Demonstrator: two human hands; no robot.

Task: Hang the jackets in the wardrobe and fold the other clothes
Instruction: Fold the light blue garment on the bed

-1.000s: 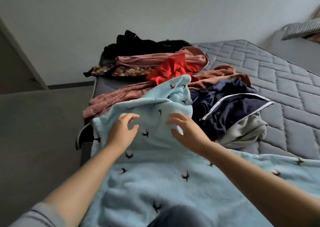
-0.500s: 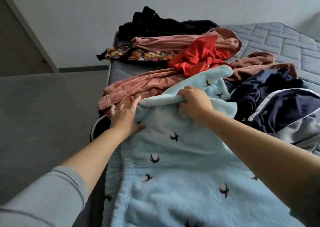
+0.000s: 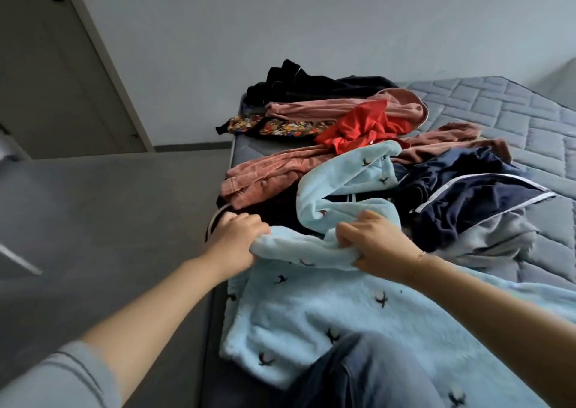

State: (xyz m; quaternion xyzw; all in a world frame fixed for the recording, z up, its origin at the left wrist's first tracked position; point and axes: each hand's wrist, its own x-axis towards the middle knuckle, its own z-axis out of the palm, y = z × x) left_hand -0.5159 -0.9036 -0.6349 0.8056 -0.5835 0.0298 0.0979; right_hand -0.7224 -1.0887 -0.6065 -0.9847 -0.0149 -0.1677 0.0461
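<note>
A fluffy light-blue garment point(image 3: 314, 314) with small dark bird marks lies spread over the near corner of the bed. My left hand point(image 3: 232, 239) grips its bunched upper edge on the left. My right hand point(image 3: 378, 241) grips the same rolled edge a little to the right, fingers curled into the fabric. A loose blue part, perhaps a sleeve point(image 3: 346, 183), trails back over the pile. Behind it lie a pink-brown garment point(image 3: 268, 174), a red one point(image 3: 361, 125), a navy piece with white trim point(image 3: 480, 195) and black clothes point(image 3: 311, 85).
The grey quilted mattress point(image 3: 511, 111) stretches off to the right. A patterned dark cloth point(image 3: 280, 126) lies at the far corner of the bed. Grey floor point(image 3: 109, 214) runs along the left, with a door point(image 3: 56, 74) beyond. My knee in jeans point(image 3: 367, 373) is at the bottom.
Both hands closed on the blue garment's far edge and pulled it back toward me, folding it over and uncovering dark clothes beneath. The view swung to the left.
</note>
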